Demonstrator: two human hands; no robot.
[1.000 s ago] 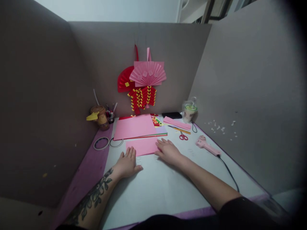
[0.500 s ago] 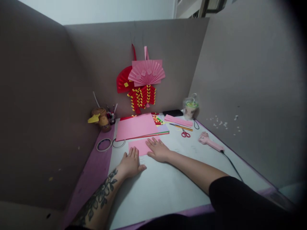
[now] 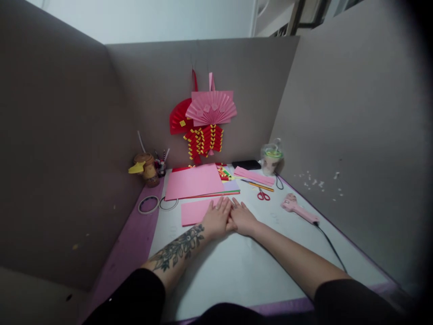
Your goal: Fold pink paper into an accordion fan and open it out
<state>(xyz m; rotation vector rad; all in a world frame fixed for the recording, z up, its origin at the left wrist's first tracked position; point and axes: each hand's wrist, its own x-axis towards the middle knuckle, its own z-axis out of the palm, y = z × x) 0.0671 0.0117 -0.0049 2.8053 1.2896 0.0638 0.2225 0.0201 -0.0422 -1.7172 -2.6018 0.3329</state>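
Note:
A small pink paper sheet [image 3: 193, 212] lies flat on the white desk top [image 3: 230, 266]. My left hand [image 3: 216, 220] rests palm down on the sheet's right part, fingers spread. My right hand [image 3: 242, 217] lies flat right beside it, touching it, at the sheet's right end. Neither hand grips anything. Just beyond the sheet lies a stack of coloured paper [image 3: 194, 181] with a large pink sheet on top.
Red scissors [image 3: 263, 195], a pencil [image 3: 257, 185], a pink paper strip [image 3: 253, 175] and a pink glue gun [image 3: 297, 208] with a black cord lie to the right. Two tape rings [image 3: 148, 204] and a pen holder [image 3: 149, 168] are at left. Paper fans [image 3: 206, 110] hang on the grey partition.
My left hand has slid right and forward onto the small pink sheet, beside my right hand. My right hand has shifted slightly right. The view has moved a little.

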